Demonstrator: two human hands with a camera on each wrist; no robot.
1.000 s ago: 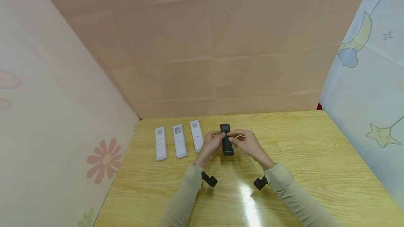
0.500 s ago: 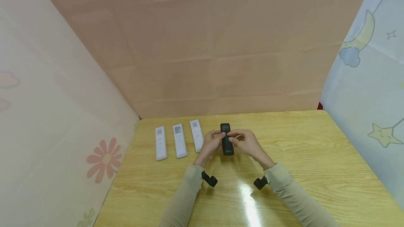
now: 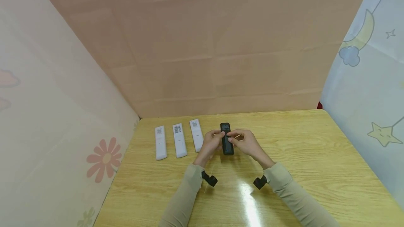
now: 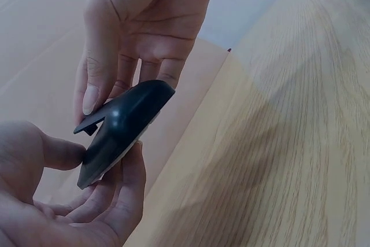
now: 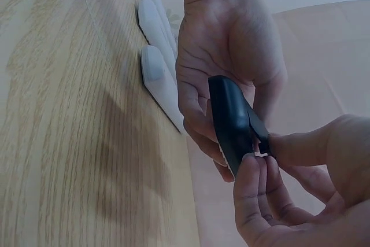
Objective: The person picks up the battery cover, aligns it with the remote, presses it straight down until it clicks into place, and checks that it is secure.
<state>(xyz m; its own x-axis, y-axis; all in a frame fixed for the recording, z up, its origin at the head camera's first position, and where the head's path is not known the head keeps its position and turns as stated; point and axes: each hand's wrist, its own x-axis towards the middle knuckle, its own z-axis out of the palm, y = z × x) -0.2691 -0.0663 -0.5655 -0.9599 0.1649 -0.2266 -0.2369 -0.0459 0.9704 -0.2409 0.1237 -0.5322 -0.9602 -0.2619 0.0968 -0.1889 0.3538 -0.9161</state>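
Both hands hold a black remote control (image 3: 227,143) above the table, its labelled back turned up. My left hand (image 3: 212,143) grips it from the left side, thumb on the back edge and fingers underneath, as the left wrist view shows. Opposite, my right hand (image 3: 247,143) pinches the battery cover (image 5: 258,133) between thumb and fingers. One end of that cover (image 4: 90,125) stands tilted up from the remote's body, leaving a wedge-shaped gap. What lies inside the battery compartment is hidden.
Three white remote controls lie side by side on the wooden table (image 3: 315,171), backs up: the left one (image 3: 160,144), the middle one (image 3: 180,142) and the right one (image 3: 196,137), close to my left hand. Cloth screens stand behind and beside the table.
Blue glints on the black remote's back, visible a second ago, have gone and its back looks uniformly dark. Both hands have hardly moved.
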